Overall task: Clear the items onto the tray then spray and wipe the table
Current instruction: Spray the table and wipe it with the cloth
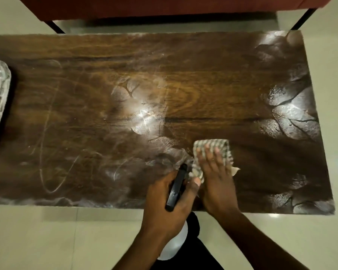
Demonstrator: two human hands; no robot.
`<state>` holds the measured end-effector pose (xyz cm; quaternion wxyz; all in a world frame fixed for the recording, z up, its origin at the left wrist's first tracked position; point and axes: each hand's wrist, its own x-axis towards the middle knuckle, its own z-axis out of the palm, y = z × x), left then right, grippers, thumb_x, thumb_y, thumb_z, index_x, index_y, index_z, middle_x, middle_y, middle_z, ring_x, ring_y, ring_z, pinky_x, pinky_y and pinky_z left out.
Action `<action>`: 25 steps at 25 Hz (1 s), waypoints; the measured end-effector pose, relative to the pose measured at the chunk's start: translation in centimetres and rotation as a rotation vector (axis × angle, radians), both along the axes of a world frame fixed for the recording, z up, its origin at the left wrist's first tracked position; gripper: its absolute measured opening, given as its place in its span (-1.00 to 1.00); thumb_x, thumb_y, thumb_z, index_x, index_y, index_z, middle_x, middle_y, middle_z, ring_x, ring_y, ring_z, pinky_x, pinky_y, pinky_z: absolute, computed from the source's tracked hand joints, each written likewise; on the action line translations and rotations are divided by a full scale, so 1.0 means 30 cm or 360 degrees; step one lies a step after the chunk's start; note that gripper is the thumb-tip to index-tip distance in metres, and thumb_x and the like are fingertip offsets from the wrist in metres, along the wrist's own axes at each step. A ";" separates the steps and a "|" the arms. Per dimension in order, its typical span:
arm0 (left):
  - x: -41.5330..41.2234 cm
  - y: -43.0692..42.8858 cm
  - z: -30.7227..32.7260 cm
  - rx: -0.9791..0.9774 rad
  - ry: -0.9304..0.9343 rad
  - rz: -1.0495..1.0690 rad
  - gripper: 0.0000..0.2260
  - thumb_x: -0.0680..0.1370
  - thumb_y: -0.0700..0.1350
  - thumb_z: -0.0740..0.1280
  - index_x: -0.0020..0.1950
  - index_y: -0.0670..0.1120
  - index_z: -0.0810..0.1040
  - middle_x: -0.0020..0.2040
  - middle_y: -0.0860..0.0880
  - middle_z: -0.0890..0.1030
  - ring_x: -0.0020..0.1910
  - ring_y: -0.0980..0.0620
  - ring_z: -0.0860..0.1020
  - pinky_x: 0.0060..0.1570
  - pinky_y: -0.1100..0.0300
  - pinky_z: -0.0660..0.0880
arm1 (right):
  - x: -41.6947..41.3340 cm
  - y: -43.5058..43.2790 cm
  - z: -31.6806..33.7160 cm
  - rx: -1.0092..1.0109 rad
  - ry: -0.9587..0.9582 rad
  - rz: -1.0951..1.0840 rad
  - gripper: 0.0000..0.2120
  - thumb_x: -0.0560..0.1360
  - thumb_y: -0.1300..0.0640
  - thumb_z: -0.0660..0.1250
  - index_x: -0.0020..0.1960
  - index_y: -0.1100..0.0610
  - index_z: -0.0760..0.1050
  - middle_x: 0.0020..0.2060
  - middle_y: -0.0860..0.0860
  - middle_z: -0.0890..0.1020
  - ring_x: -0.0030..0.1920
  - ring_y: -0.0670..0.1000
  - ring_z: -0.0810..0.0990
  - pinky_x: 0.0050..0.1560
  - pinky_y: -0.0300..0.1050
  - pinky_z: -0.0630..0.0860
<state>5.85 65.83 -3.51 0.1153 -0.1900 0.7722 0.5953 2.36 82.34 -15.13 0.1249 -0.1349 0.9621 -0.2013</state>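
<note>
The dark wooden table (125, 65) fills the view, streaked with wet spray patches and smear marks. My right hand (217, 180) presses flat on a striped cloth (221, 146) near the table's front edge, right of centre. My left hand (168, 197) is closed around a spray bottle (177, 189) with a black trigger head; its white body hangs below the table edge. The silver tray (2, 94) shows only partly at the far left edge, its contents unclear.
A red-brown sofa (154, 6) with black legs stands behind the table's far edge. Pale tiled floor (47, 240) surrounds the table. Wet foam patches lie along the table's right end (293, 112).
</note>
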 end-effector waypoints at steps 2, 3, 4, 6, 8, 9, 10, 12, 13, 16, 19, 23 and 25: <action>0.047 -0.002 0.000 0.0012 -0.0037 0.0007 -0.60 0.62 0.01 0.49 -0.40 0.16 0.50 -0.47 0.10 0.51 -0.48 0.15 0.48 -0.38 0.33 0.40 | 0.099 0.058 0.007 0.0022 0.0064 0.0752 -0.12 0.55 -0.01 0.34 0.74 -0.11 -0.04 0.74 -0.04 0.05 0.75 0.05 -0.10 0.67 0.21 0.01; 0.069 -0.006 -0.003 0.0017 -0.0046 0.0005 -0.62 0.61 0.06 0.49 -0.38 0.12 0.52 -0.46 0.07 0.52 -0.47 0.13 0.50 -0.39 0.24 0.45 | 0.105 0.127 0.009 0.0059 0.0075 0.1048 -0.14 0.54 0.00 0.34 0.74 -0.09 0.01 0.73 -0.05 0.08 0.75 0.04 -0.08 0.66 0.20 0.02; 0.093 -0.012 -0.011 0.0014 -0.0059 -0.0004 -0.64 0.60 0.13 0.48 -0.34 0.04 0.53 -0.44 -0.01 0.53 -0.44 0.01 0.56 -0.38 0.07 0.53 | 0.100 0.203 0.011 0.0102 0.0068 0.1201 -0.12 0.51 0.02 0.36 0.74 -0.08 0.05 0.74 -0.06 0.08 0.74 0.03 -0.06 0.66 0.19 0.02; 0.128 -0.016 -0.014 0.0058 -0.0115 0.0010 -0.58 0.56 0.21 0.46 -0.25 -0.11 0.55 -0.37 -0.19 0.55 -0.31 -0.25 0.63 -0.25 -0.23 0.63 | 0.095 0.347 0.011 0.0121 0.0043 0.1004 -0.10 0.50 0.06 0.41 0.74 -0.07 0.06 0.74 -0.07 0.08 0.74 0.05 -0.01 0.66 0.25 0.08; 0.160 -0.016 -0.015 0.0112 -0.0163 0.0004 -0.63 0.57 0.20 0.48 -0.20 -0.08 0.61 -0.36 -0.10 0.57 -0.29 -0.18 0.64 -0.20 -0.14 0.65 | 0.125 0.428 0.013 0.0023 0.0052 0.0350 -0.21 0.57 0.04 0.33 0.74 -0.05 0.10 0.74 -0.05 0.11 0.74 0.08 0.01 0.62 0.39 0.16; 0.178 -0.015 -0.014 0.0125 -0.0165 -0.0008 -0.69 0.59 0.16 0.49 -0.22 -0.02 0.61 -0.38 0.00 0.57 -0.33 -0.05 0.61 -0.22 0.03 0.61 | 0.152 0.424 0.004 -0.0024 0.0048 -0.0043 -0.27 0.60 0.00 0.26 0.73 -0.04 0.13 0.73 -0.02 0.13 0.74 0.10 0.01 0.61 0.43 0.14; 0.199 -0.010 -0.017 0.0117 -0.0164 -0.0016 -0.72 0.60 0.11 0.50 -0.24 0.03 0.58 -0.39 0.08 0.55 -0.36 0.06 0.56 -0.23 0.21 0.52 | 0.178 0.386 -0.009 -0.0058 0.0027 -0.0416 -0.30 0.60 -0.02 0.20 0.73 -0.01 0.15 0.73 0.01 0.15 0.74 0.12 0.01 0.62 0.44 0.10; 0.249 0.002 -0.034 0.0083 -0.0178 -0.0019 -0.68 0.60 0.10 0.49 -0.28 0.05 0.50 -0.40 0.09 0.50 -0.40 0.12 0.48 -0.25 0.32 0.40 | 0.217 0.247 -0.016 -0.0083 -0.0020 -0.0896 -0.29 0.60 -0.02 0.16 0.73 0.02 0.15 0.73 0.07 0.15 0.74 0.17 0.01 0.64 0.43 0.03; 0.274 0.008 -0.045 0.0057 -0.0190 -0.0020 -0.64 0.60 0.15 0.48 -0.29 0.04 0.47 -0.40 0.06 0.48 -0.40 0.09 0.46 -0.26 0.26 0.39 | 0.233 0.171 -0.011 -0.0095 -0.0056 -0.0919 -0.28 0.59 -0.01 0.16 0.73 0.03 0.13 0.73 0.07 0.13 0.74 0.17 -0.02 0.65 0.41 0.01; 0.340 0.014 -0.065 -0.0013 -0.0212 -0.0041 -0.61 0.59 0.25 0.43 -0.29 0.03 0.50 -0.40 0.02 0.46 -0.40 0.02 0.44 -0.31 -0.02 0.40 | 0.313 0.039 0.017 -0.0083 -0.0138 -0.0222 -0.17 0.51 0.00 0.19 0.75 -0.02 0.02 0.74 0.02 0.07 0.75 0.12 -0.11 0.68 0.32 0.01; 0.377 -0.002 -0.067 0.0044 -0.0255 -0.0070 -0.57 0.57 0.35 0.40 -0.27 0.05 0.51 -0.38 -0.02 0.47 -0.38 -0.05 0.47 -0.29 -0.17 0.46 | 0.319 0.137 0.042 0.0086 -0.0079 0.0815 -0.10 0.50 0.05 0.31 0.75 -0.07 -0.03 0.75 -0.06 0.03 0.75 0.05 -0.08 0.68 0.23 -0.01; 0.402 -0.058 -0.083 0.0192 -0.0336 -0.0129 -0.55 0.54 0.35 0.45 -0.16 -0.03 0.54 -0.30 -0.10 0.52 -0.31 -0.13 0.54 -0.20 -0.12 0.48 | 0.191 0.359 0.046 0.0097 -0.0093 0.0853 -0.14 0.50 0.11 0.32 0.74 -0.07 0.08 0.73 -0.05 0.12 0.74 0.08 0.05 0.65 0.32 0.11; 0.402 -0.078 -0.091 0.0169 -0.0328 -0.0029 -0.62 0.55 0.27 0.48 -0.12 -0.04 0.57 -0.28 -0.09 0.57 -0.27 -0.10 0.59 -0.16 -0.07 0.53 | 0.182 0.374 0.027 -0.0010 -0.0013 0.0203 -0.24 0.53 0.07 0.25 0.72 -0.02 0.17 0.72 0.03 0.19 0.73 0.14 0.09 0.59 0.42 0.19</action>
